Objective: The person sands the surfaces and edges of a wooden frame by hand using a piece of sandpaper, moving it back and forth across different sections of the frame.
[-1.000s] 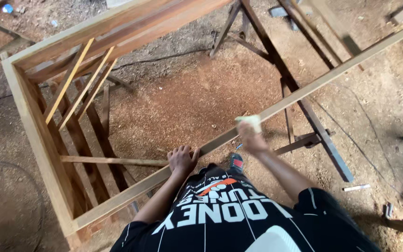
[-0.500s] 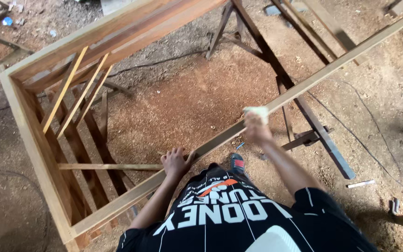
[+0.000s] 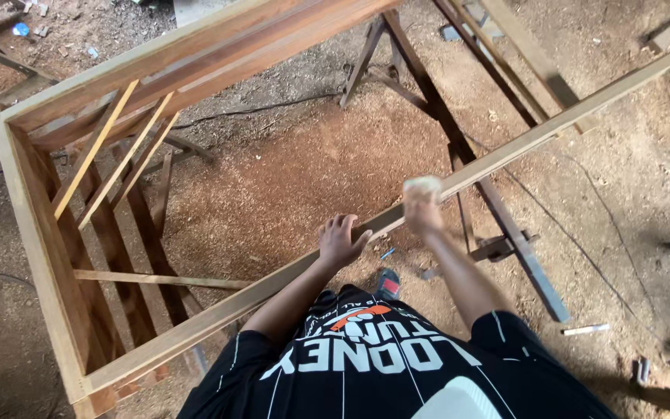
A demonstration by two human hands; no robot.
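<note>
Your left hand point(image 3: 340, 240) lies flat on the pale wooden rail point(image 3: 505, 151); your right hand point(image 3: 425, 213) clamps a cream sanding pad point(image 3: 422, 186) against it, sawdust floor point(image 3: 273, 178) below.

Dirt floor point(image 3: 273, 178) covered in reddish sawdust. Dark sawhorse point(image 3: 459, 147) stands on it, carrying the big wooden frame point(image 3: 32, 217). A black cable point(image 3: 257, 109), a white stick point(image 3: 585, 330) and small scraps lie on the ground.

pale wooden rail point(image 3: 505, 155) | long, diagonal (frame's near edge) | sanding pad point(image 3: 422, 186) atop
</note>
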